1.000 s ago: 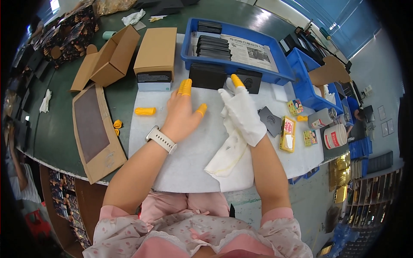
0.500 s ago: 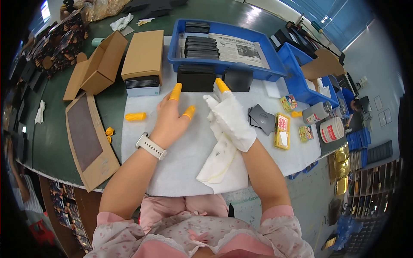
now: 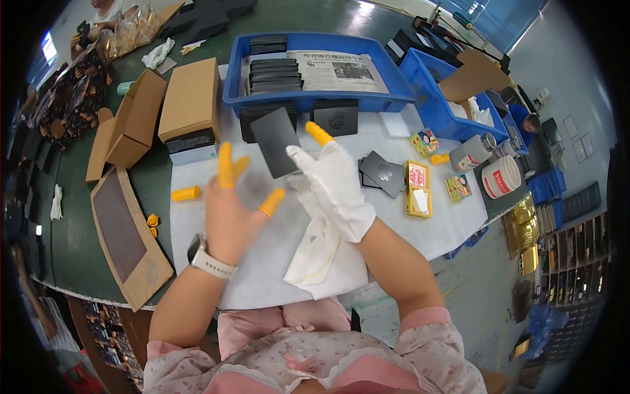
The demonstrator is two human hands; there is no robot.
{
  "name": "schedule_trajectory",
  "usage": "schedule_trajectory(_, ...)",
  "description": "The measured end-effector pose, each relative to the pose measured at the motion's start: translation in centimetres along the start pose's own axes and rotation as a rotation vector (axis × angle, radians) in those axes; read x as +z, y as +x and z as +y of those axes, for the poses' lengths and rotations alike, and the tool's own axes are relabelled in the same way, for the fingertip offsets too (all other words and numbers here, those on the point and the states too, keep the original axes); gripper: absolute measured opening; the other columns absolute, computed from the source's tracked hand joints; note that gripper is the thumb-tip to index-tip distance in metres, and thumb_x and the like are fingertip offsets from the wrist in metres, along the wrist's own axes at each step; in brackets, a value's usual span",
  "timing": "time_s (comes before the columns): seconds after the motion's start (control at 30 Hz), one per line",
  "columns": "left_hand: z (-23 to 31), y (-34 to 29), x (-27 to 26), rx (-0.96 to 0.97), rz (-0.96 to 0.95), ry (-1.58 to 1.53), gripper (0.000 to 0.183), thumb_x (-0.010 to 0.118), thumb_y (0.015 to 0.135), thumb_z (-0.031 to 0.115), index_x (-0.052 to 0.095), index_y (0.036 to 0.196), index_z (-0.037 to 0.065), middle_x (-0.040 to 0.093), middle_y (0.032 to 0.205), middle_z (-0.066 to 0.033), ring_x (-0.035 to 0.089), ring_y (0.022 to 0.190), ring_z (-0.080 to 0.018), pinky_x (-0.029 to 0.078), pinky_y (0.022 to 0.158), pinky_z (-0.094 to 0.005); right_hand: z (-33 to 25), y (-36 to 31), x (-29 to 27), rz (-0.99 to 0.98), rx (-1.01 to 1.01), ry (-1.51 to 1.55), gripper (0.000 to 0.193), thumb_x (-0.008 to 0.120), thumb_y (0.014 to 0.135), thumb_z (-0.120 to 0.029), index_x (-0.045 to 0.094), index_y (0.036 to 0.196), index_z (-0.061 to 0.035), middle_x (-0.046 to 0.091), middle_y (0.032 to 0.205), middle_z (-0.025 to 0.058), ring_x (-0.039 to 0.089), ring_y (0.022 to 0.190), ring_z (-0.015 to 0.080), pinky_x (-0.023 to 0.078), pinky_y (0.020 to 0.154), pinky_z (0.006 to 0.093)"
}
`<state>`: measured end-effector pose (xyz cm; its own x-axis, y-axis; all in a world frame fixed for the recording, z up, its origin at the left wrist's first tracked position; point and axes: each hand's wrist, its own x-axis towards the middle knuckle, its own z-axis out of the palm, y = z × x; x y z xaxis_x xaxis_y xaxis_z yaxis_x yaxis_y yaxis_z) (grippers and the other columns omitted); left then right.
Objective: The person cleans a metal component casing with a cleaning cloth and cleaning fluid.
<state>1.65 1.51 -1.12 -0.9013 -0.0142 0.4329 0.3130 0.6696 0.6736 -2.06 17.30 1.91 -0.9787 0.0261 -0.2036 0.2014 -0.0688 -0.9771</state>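
Observation:
My right hand (image 3: pixel 336 189), in a white glove with a yellow finger cot on its index finger, grips the lower right edge of a flat black card (image 3: pixel 273 139) with a faint mark. The card is tilted, in front of a stack of black cards (image 3: pixel 248 125). A white cloth (image 3: pixel 315 256) hangs below this hand onto the table; whether the fingers also hold it is hidden. My left hand (image 3: pixel 228 213), wearing yellow finger cots and slightly blurred, is left of the card, apart from it, with fingers spread. Another black stack (image 3: pixel 335 119) stands to the right.
A blue tray (image 3: pixel 315 102) with black cards and newspaper lies behind. Cardboard boxes (image 3: pixel 189 98) stand left, above a cardboard piece (image 3: pixel 149 276). On the right are dark cards (image 3: pixel 382 172), a yellow box (image 3: pixel 417 190), a bottle (image 3: pixel 474 154), a white tub (image 3: pixel 501 176) and a blue bin (image 3: pixel 430 82).
A black card has come up from the stack into my right hand's grip. My left hand has moved back left and down, away from the stack. The view has shifted slightly.

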Motion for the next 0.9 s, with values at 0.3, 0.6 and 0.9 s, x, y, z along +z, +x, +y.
schedule_trajectory(0.3, 0.2, 0.1, 0.2, 0.241, 0.013, 0.069, 0.095, 0.081, 0.061, 0.017, 0.028, 0.138, 0.002, 0.056, 0.116, -0.0147, 0.048, 0.108, -0.0332, 0.032, 0.100, -0.0435, -1.6, -2.8, 0.6, -0.411, -0.257, -0.368, 0.019, 0.067, 0.076, -0.009, 0.060, 0.092, 0.0004, 0.065, 0.087, 0.0062, 0.058, 0.069, 0.0107, 0.047, 0.065, 0.0264)
schedule_trajectory(0.6, 0.2, 0.5, -0.6, 0.140, -0.098, -0.217, 0.094, 0.078, 0.063, 0.015, 0.026, 0.141, 0.009, 0.060, 0.118, -0.0066, 0.052, 0.107, -0.0236, 0.026, 0.099, -0.0366, -1.9, 1.3, -2.9, 0.097, -0.142, 0.303, 0.038, 0.072, 0.077, -0.020, 0.057, 0.104, 0.0018, 0.062, 0.097, 0.0124, 0.062, 0.086, 0.0151, 0.049, 0.074, 0.0227)
schedule_trajectory(0.9, 0.6, 0.3, -1.1, 0.236, -0.229, -0.198, 0.092, 0.077, 0.065, 0.018, 0.025, 0.141, 0.010, 0.059, 0.120, -0.0040, 0.049, 0.114, -0.0208, 0.022, 0.100, -0.0388, -1.3, 1.4, -3.7, 0.131, -0.500, -0.346, 0.029, 0.055, 0.090, -0.020, 0.057, 0.109, 0.0027, 0.062, 0.066, 0.0055, 0.055, 0.053, 0.0089, 0.044, 0.049, 0.0228)
